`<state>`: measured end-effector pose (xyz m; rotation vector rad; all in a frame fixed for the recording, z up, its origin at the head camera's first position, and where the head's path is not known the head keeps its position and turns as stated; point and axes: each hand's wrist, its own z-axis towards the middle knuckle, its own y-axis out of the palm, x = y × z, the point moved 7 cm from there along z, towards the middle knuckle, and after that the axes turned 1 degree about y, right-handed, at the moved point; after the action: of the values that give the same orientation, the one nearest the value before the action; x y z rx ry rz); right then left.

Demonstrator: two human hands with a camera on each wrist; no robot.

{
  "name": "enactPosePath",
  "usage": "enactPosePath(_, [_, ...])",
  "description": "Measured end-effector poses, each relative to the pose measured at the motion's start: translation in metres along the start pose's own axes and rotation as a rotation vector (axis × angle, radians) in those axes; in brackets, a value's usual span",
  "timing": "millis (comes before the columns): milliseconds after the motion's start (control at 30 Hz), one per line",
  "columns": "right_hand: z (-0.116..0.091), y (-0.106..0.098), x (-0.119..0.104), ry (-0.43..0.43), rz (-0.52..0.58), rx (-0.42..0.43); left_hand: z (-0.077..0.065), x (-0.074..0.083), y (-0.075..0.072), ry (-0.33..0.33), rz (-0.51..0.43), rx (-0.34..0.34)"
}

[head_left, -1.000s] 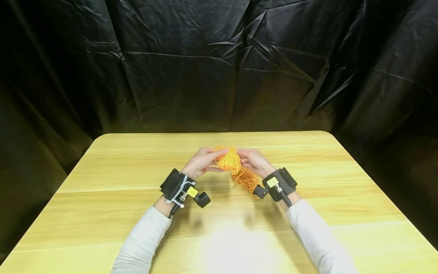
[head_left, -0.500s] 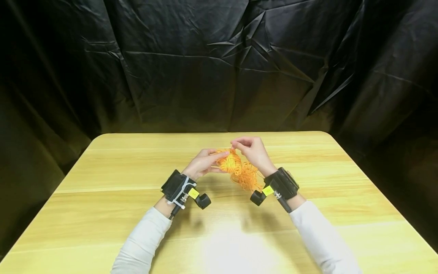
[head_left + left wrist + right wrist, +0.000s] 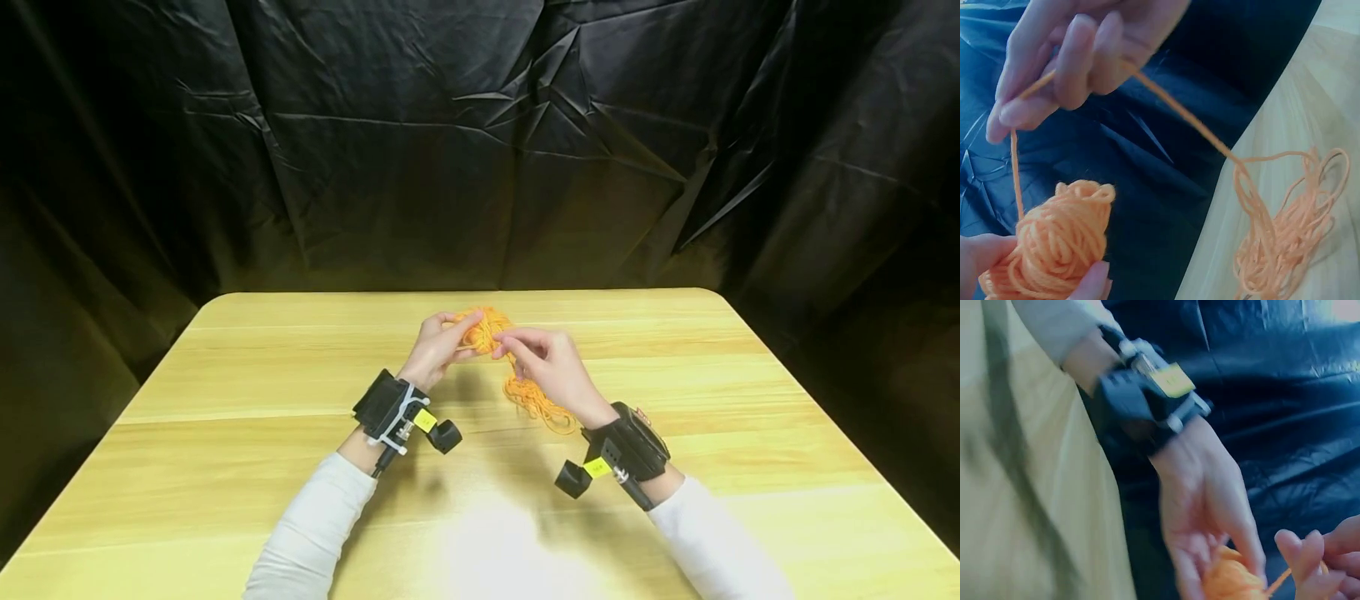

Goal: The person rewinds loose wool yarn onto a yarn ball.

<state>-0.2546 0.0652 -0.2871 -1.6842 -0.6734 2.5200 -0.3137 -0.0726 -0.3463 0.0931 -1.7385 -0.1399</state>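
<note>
An orange ball of yarn is held above the table by my left hand, thumb on one side and fingers on the other. My right hand is beside the ball and pinches the yarn strand between thumb and fingertips. In the left wrist view that strand rises from the ball, passes through the right fingers, and slants down to a loose heap of orange yarn. In the head view the loose yarn lies partly behind my right hand. The right wrist view shows the ball at its lower edge.
The light wooden table has rounded far corners. A black curtain hangs behind it. Each wrist wears a black strap with a small camera, the left camera and the right camera jutting inward.
My right hand has gone from beside the ball, up over its top, then down to its near right side, carrying the strand. My left hand has tilted the ball slightly up and left.
</note>
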Motion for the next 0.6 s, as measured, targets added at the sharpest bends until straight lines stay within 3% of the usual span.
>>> enactPosePath(167, [-0.012, 0.009, 0.013, 0.149, 0.347, -0.031, -0.001, 0.007, -0.003, 0.022, -0.055, 0.045])
enactPosePath(267, [-0.016, 0.015, 0.023, 0.228, 0.473, -0.032, -0.002, 0.008, -0.005, 0.028, -0.088, 0.058])
enactPosePath(433, [-0.019, 0.029, 0.041, 0.268, 0.426, -0.100, -0.002, 0.011, -0.005, 0.040, -0.143, 0.056])
enactPosePath(600, [-0.018, 0.042, 0.067, 0.290, 0.349, -0.266, -0.004, 0.011, 0.000, 0.043, -0.149, 0.000])
